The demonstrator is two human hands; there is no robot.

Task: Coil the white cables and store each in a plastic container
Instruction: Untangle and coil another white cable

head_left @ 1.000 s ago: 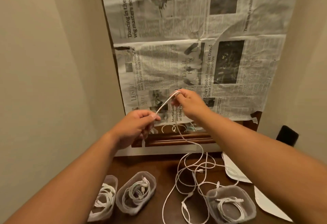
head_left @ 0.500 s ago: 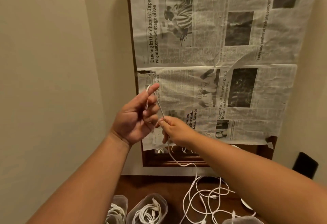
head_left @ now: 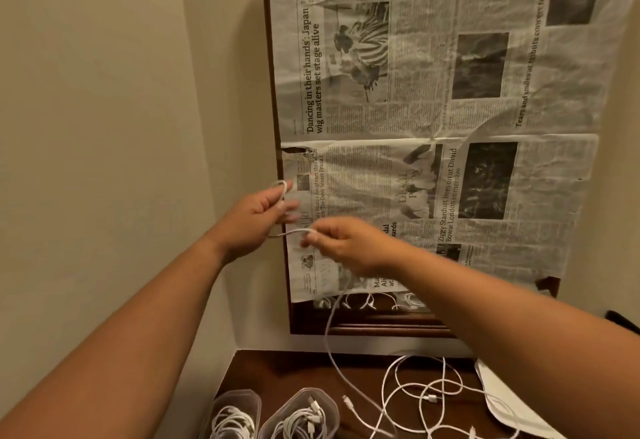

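Nearest to the person, below both hands at the bottom edge of the view, stand two plastic containers: one point(head_left: 235, 414) and a second point(head_left: 301, 414) just beside it, each already holding a coiled white cable. To the right of them, loose white cables point(head_left: 426, 397) lie tangled on the dark table point(head_left: 277, 369), not yet coiled. A sheet of paper point(head_left: 502, 400) lies at the right edge of the table.

From this tangle one white cable point(head_left: 329, 327) rises up to the hands. The right hand point(head_left: 349, 244) has its fingers pressed together, pinching the cable at the fingertips, and draws a short stretch of it across to the left hand. The left hand point(head_left: 252, 220), a little higher and just beside it, has its fingers closed around a small loop of the same cable (the loop point(head_left: 282, 187) shows above its fingertips). Both hands are blurred, so the exact finger positions I cannot tell.

Behind the hands, newspaper sheets point(head_left: 433, 109) cover a dark wooden frame point(head_left: 363, 327) on the wall.

The step in hand seems to be the coiling of one cable, near its beginning, because most of its length is hanging down. The next move probably calls for laying another turn over the left hand's fingers, with the right hand sliding down the cable for more slack and without dragging the tangle off the table.
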